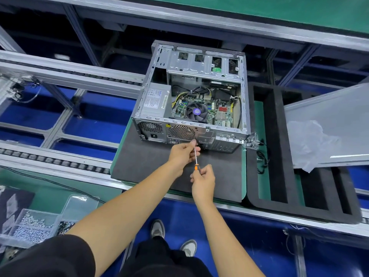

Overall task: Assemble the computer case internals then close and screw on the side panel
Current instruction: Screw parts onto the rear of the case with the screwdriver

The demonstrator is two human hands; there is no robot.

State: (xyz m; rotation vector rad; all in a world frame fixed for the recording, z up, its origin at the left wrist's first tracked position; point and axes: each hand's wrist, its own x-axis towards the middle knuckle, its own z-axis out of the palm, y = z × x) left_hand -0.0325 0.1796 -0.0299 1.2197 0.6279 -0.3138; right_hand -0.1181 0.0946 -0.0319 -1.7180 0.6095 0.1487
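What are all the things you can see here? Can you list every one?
computer case: 1, silver, open on the dark mat, fan and green board inside
mat: 1, dark grey, under the case
side panel: 1, silver, lying to the right on the foam tray
foam tray: 1, black, right of the mat
screw box: 1, clear plastic, bottom left
screwdriver: 1, orange handle, tip at the case's back
shoes: 2, grey, on the blue floor
left hand: pinches the shaft
right hand: grips the handle

left hand (182, 152): fingers pinching | right hand (203, 179): fingers curled, gripping
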